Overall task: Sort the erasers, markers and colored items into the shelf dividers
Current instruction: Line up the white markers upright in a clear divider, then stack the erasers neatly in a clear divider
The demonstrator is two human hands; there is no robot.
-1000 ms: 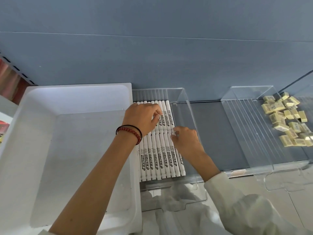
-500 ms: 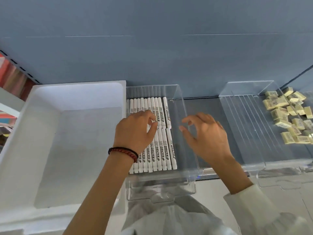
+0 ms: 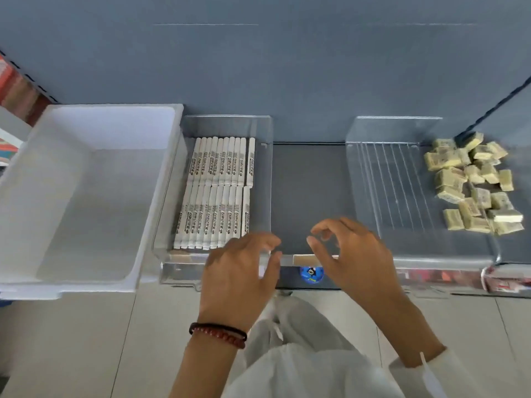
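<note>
Two neat rows of white markers (image 3: 218,191) lie in a clear acrylic divider tray (image 3: 265,130) on the grey shelf. A loose pile of pale yellow erasers (image 3: 471,182) sits at the right, beside a second clear divider (image 3: 393,133). My left hand (image 3: 241,271), with a dark bead bracelet on the wrist, hovers over the front right corner of the marker tray, fingers loosely bent, holding nothing. My right hand (image 3: 350,257) floats over the bare shelf strip between the two dividers, thumb and fingers loosely curled, also holding nothing.
A large white plastic bin (image 3: 34,179) stands at the left against the marker tray. The shelf's front edge carries a blue round sticker (image 3: 311,274) and label strips. A grey back panel rises behind. Tiled floor and my white clothing lie below.
Both hands have pulled back from the markers toward the shelf's front edge. The left hand left the marker rows; the right hand moved back and lower.
</note>
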